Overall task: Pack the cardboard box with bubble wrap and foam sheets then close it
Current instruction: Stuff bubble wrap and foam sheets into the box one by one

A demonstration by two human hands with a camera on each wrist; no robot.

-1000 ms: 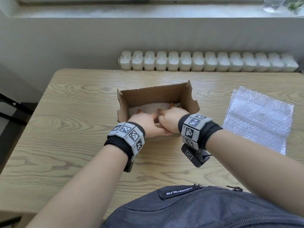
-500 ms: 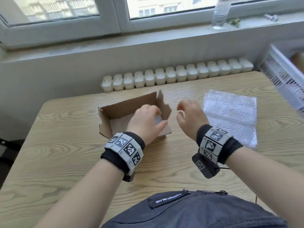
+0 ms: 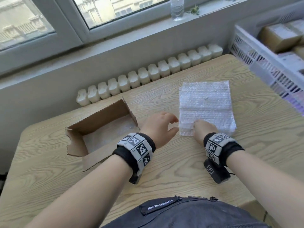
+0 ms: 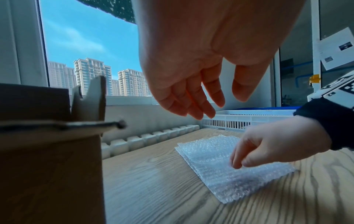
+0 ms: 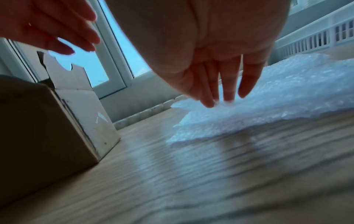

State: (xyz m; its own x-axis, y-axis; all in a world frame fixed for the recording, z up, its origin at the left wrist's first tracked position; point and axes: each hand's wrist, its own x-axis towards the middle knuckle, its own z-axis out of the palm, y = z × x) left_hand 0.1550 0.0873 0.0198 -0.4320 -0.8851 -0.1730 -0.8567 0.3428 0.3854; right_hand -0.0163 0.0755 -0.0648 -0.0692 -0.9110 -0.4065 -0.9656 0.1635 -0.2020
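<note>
An open cardboard box (image 3: 100,119) stands on the wooden table (image 3: 172,171), left of centre, with a layer of bubble wrap (image 3: 105,139) on its floor. To its right lies a stack of bubble wrap sheets (image 3: 207,106). My right hand (image 3: 204,129) has its fingertips (image 5: 228,97) down on the stack's near left corner (image 4: 220,163); it grips nothing that I can see. My left hand (image 3: 162,127) hovers between box and stack, fingers (image 4: 191,104) loose and empty. The box's side wall (image 5: 47,121) is close on the left in both wrist views.
A white slatted crate (image 3: 256,63) holding wrapped parcels stands at the table's right edge. A row of white radiator tops (image 3: 148,76) runs behind the table under the windowsill, where a clear bottle (image 3: 176,9) stands. Bare wood lies in front of the box and stack.
Both hands came out of the box, where they pressed the wrap down, and moved right. The right hand has landed on the stack's corner; the left trails beside it. The head view swung right.
</note>
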